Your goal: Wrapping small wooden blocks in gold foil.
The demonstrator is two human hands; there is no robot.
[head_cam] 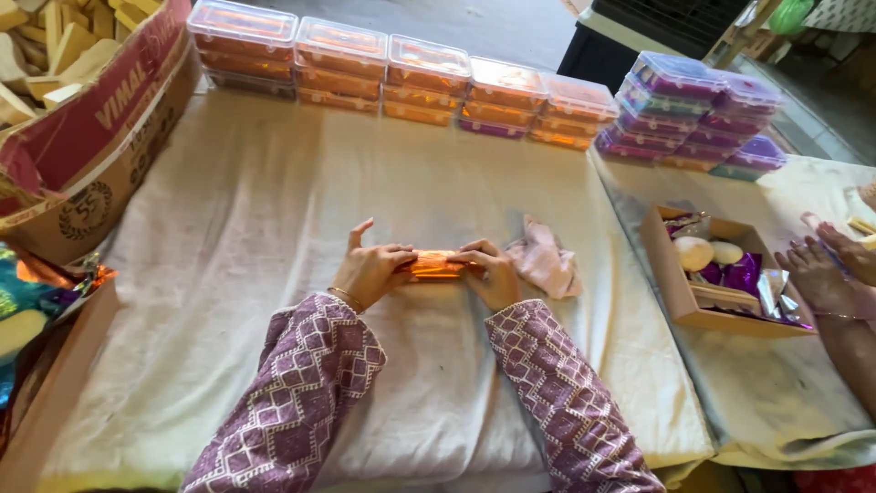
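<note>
While it lies mid-cloth [274, 228], the orange foil packet [436, 265] is pinched at both ends by my left hand [370, 271] and right hand [493, 274]. Just right sits a pink rag [546, 258], perhaps crumpled; stacked boxes [411, 78] line the far edge.

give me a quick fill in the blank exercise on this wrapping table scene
1. The left hand and right hand grip a shiny ____ wrapped piece between them.
2. The pink cloth lies just beside the ____ hand.
3. The clear lidded boxes stand in stacks along the ____ edge of the table.

Missing words: orange; right; far
</note>
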